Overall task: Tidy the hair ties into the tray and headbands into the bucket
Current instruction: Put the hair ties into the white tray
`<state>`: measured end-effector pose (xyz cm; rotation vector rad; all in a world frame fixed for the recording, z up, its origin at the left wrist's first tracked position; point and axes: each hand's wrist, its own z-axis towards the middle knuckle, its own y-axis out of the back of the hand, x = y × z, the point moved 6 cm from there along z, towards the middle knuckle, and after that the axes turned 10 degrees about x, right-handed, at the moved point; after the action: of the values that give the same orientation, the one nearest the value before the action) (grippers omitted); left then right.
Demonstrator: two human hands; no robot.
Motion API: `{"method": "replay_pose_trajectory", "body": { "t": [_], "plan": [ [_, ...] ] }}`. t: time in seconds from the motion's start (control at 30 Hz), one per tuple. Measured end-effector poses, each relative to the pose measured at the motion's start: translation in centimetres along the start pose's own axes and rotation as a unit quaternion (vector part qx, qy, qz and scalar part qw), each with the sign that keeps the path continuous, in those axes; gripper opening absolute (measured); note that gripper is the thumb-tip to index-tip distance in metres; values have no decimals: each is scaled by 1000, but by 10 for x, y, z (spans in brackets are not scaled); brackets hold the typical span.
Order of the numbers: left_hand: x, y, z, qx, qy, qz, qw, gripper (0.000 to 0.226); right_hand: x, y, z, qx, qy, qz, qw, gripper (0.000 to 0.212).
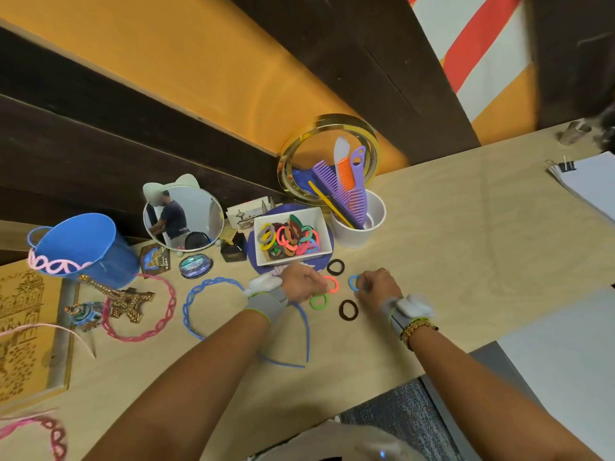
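Pale wooden desk (449, 234): your right hand (377, 283) pinches a soft blue hair tie (354, 282); your left hand (304, 281) closes on an orange tie (331, 283). Light, stretchy; pinch any edge.

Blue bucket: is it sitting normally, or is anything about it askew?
The blue bucket looks tipped, mouth tilted toward the camera, and a pink headband hangs over its rim rather than inside.

A white rectangular tray (324, 227) heaped with bright hair ties is sitting toward the wooden table's (466, 234) back edge. Loose elastic hair ties (348, 309) are lying just in front. A blue metal bucket (88, 249) is tilting left, plastic chain-link headbands (139, 307) sprawling nearby.
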<state>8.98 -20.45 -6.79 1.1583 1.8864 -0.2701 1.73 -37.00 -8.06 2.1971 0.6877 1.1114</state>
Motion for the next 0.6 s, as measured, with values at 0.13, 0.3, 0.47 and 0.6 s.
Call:
{"method": "replay_pose_trajectory", "body": {
  "t": [0.13, 0.3, 0.47, 0.6],
  "plan": [
    [6, -4, 6, -8, 5, 73, 997, 24, 3, 4, 6, -34, -30, 48, 998, 18],
    [14, -5, 8, 6, 41, 179, 983, 30, 20, 10, 18, -66, -8, 116, 991, 15],
    [22, -5, 8, 48, 75, 254, 963, 31, 39, 4, 34, -24, 20, 66, 997, 15],
    [29, -4, 12, 69, 80, 258, 960, 28, 38, -1, 36, -38, 53, -11, 998, 21]
  ]
}}
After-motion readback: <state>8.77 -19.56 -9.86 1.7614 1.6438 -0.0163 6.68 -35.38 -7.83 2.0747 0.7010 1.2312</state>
